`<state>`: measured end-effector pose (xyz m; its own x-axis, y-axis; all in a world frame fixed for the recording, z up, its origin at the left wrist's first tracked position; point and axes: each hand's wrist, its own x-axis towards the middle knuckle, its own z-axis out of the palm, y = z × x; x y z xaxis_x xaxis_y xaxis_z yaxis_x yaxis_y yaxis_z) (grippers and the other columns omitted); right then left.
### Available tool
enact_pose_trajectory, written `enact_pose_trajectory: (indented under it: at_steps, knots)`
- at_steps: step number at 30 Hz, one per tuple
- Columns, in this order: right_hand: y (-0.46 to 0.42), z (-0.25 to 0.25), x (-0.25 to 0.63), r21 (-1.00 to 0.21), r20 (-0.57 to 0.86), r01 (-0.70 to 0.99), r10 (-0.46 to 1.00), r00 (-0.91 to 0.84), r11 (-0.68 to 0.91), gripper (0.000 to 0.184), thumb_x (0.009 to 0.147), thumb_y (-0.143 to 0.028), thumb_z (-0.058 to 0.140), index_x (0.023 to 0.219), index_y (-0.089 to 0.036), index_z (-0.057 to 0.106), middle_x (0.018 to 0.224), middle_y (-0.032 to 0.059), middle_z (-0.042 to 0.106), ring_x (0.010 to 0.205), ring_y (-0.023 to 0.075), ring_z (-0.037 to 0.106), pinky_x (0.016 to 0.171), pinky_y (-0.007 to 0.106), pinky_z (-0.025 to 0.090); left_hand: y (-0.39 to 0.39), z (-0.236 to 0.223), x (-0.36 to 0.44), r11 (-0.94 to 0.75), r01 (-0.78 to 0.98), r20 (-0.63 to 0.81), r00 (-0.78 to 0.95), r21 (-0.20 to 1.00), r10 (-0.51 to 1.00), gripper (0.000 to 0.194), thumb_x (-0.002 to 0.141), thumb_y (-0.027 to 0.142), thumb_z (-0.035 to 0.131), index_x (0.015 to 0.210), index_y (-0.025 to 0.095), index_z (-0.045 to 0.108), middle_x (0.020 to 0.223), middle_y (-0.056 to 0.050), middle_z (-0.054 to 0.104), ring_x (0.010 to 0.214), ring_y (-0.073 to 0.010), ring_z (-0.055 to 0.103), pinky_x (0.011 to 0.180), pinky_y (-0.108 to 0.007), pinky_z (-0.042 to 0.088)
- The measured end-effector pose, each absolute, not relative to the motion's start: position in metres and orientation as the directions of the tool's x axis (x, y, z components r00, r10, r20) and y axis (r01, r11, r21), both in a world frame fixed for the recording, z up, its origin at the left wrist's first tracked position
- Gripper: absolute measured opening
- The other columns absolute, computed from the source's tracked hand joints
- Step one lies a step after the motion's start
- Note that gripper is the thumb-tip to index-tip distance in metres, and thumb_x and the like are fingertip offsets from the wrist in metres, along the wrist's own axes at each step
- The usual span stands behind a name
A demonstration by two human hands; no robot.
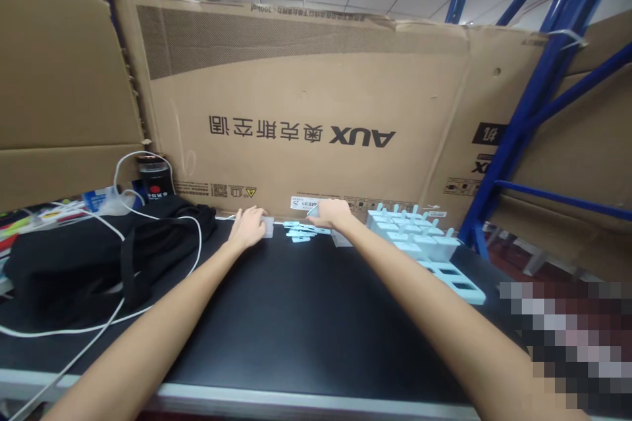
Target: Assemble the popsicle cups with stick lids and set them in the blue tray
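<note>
A small blue piece is pinched between the thumb and fingers of the right hand, close to the table's back edge and in front of the cardboard. The left hand is laid just beside a clear box; whether the box is gripped cannot be told. Between the hands, blue sticks are loosely piled, and a second clear box is partly hidden by the right wrist. The back of the table is bounded by the cardboard, and the front by a metal rim. Most room for movement is left between the forearms. The left side is taken up by a black bag and a white cable; the right, by a mould and a slotted frame, set near the right edge.
</note>
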<state>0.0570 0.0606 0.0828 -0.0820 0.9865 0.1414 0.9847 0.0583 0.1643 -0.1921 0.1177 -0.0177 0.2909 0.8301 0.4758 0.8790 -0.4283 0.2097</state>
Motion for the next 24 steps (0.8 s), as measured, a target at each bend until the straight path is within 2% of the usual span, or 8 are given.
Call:
enact_pose_trajectory:
  at_steps: [3, 7, 9, 11, 13, 15, 20, 24]
  knots:
    - [0.064, 0.081, 0.057, 0.119, 0.126, 0.992, 0.990, -0.056, 0.041, 0.069, 0.079, -0.066, 0.052, 0.120, -0.011, 0.062, 0.121, 0.0215, 0.064, 0.116, 0.0340, 0.059, 0.093, 0.042, 0.046, 0.129, -0.020, -0.207, -0.402, 0.858, 0.405, 0.260, 0.319, 0.877, 0.028, 0.080, 0.025, 0.051, 0.104, 0.024, 0.065, 0.129, -0.008, 0.064, 0.136, -0.0300, 0.043, 0.115, -0.057, 0.019]
    - [0.060, 0.073, 0.052, 0.004, 0.120, 0.999, 0.991, -0.054, 0.054, 0.073, 0.083, -0.055, 0.050, 0.136, -0.006, 0.044, 0.138, 0.0276, 0.047, 0.119, 0.0369, 0.056, 0.094, 0.047, 0.046, 0.140, -0.027, -0.219, -0.382, 0.815, 0.349, 0.238, 0.436, 0.906, 0.026, 0.079, 0.037, 0.057, 0.099, 0.025, 0.069, 0.118, -0.006, 0.070, 0.117, -0.0295, 0.059, 0.106, -0.046, 0.038]
    - [0.052, 0.063, 0.041, -0.024, 0.114, 0.987, 0.981, -0.157, 0.161, 0.068, 0.085, -0.048, 0.050, 0.138, -0.008, 0.039, 0.141, 0.0255, 0.044, 0.117, 0.0339, 0.058, 0.093, 0.044, 0.047, 0.145, -0.030, -0.223, -0.372, 0.799, 0.340, 0.224, 0.473, 0.913, 0.027, 0.077, 0.040, 0.059, 0.098, 0.026, 0.071, 0.116, -0.004, 0.071, 0.112, -0.0277, 0.062, 0.103, -0.041, 0.042]
    - [0.043, 0.050, 0.025, -0.042, 0.120, 0.933, 0.929, -0.350, 0.357, 0.066, 0.083, -0.042, 0.055, 0.136, -0.009, 0.038, 0.136, 0.0226, 0.050, 0.116, 0.0310, 0.058, 0.094, 0.041, 0.047, 0.150, -0.032, -0.225, -0.366, 0.773, 0.332, 0.212, 0.518, 0.919, 0.028, 0.076, 0.041, 0.062, 0.097, 0.026, 0.072, 0.120, -0.003, 0.070, 0.114, -0.0265, 0.062, 0.103, -0.037, 0.042]
    - [0.036, 0.035, 0.005, -0.054, 0.149, 0.834, 0.830, -0.537, 0.549, 0.065, 0.081, -0.040, 0.060, 0.133, -0.008, 0.039, 0.128, 0.0215, 0.055, 0.113, 0.0306, 0.058, 0.092, 0.040, 0.048, 0.152, -0.034, -0.227, -0.370, 0.741, 0.324, 0.214, 0.561, 0.921, 0.030, 0.075, 0.042, 0.062, 0.097, 0.025, 0.073, 0.124, -0.003, 0.068, 0.117, -0.0254, 0.061, 0.105, -0.034, 0.041]
    - [0.033, 0.021, -0.013, -0.047, 0.192, 0.759, 0.751, -0.631, 0.650, 0.062, 0.082, -0.043, 0.063, 0.130, -0.010, 0.042, 0.121, 0.0196, 0.059, 0.109, 0.0304, 0.059, 0.089, 0.042, 0.049, 0.154, -0.034, -0.229, -0.376, 0.707, 0.316, 0.223, 0.599, 0.922, 0.032, 0.075, 0.043, 0.063, 0.098, 0.024, 0.074, 0.127, -0.003, 0.066, 0.119, -0.0247, 0.061, 0.106, -0.033, 0.041]
    - [0.048, 0.003, -0.040, 0.046, 0.319, 0.709, 0.662, -0.678, 0.704, 0.045, 0.084, -0.051, 0.064, 0.114, -0.018, 0.057, 0.126, 0.0145, 0.056, 0.116, 0.0297, 0.051, 0.093, 0.046, 0.045, 0.155, -0.037, -0.232, -0.375, 0.643, 0.302, 0.227, 0.667, 0.926, 0.037, 0.073, 0.046, 0.064, 0.100, 0.022, 0.075, 0.130, -0.005, 0.065, 0.119, -0.0253, 0.061, 0.107, -0.033, 0.040]
    - [0.060, -0.006, -0.046, 0.040, 0.370, 0.723, 0.662, -0.652, 0.690, 0.039, 0.086, -0.051, 0.063, 0.113, -0.022, 0.063, 0.127, 0.0113, 0.054, 0.116, 0.0268, 0.049, 0.095, 0.045, 0.043, 0.155, -0.039, -0.232, -0.373, 0.611, 0.303, 0.220, 0.698, 0.927, 0.040, 0.070, 0.048, 0.067, 0.099, 0.022, 0.076, 0.129, -0.006, 0.065, 0.119, -0.0266, 0.061, 0.107, -0.034, 0.041]
